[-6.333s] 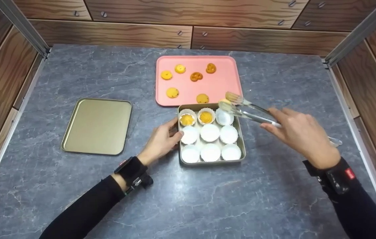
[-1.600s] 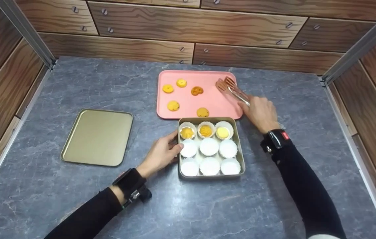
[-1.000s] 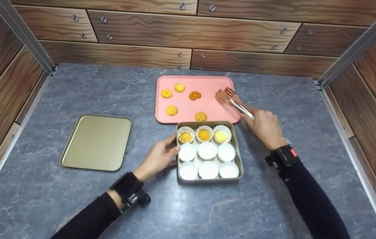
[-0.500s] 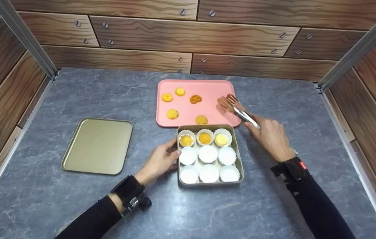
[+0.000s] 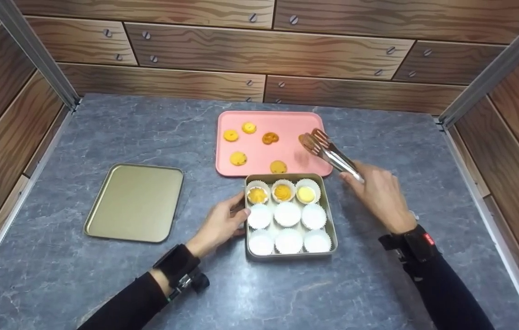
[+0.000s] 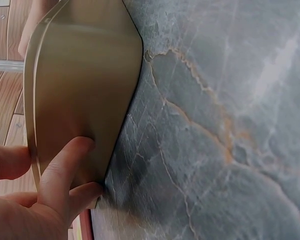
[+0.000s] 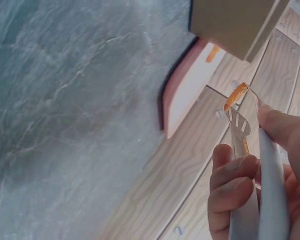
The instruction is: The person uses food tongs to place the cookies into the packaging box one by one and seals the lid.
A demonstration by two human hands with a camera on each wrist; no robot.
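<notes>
My left hand [image 5: 218,225] holds the left side of a gold square tin [image 5: 334,229], thumb at the rim and fingers against the outer wall [image 6: 85,65]. Inside the tin stand white paper cups [image 5: 288,214] in rows; the three back ones hold a star-shaped cookie [image 5: 257,195], a swirled cookie [image 5: 282,192] and a round yellow cookie [image 5: 306,194]. My right hand [image 5: 378,195] grips metal tongs [image 5: 339,162] over the right part of the pink tray [image 5: 287,153]. Between the slotted tips is a brown pretzel-shaped cookie [image 7: 236,96], raised above the tray.
On the tray lie two yellow ring cookies [image 5: 231,135], another pretzel cookie [image 5: 270,138] and two round chip cookies [image 5: 238,158]. The tray's front edge meets the tin's back. A gold lid [image 5: 135,202] rests on the marbled table at left. Wood-patterned walls enclose the table.
The tongs have let go of the yellow cookie in the back right cup, moved to the tray, and picked up a pretzel cookie, now drawn slightly toward me. The left hand stays on the tin.
</notes>
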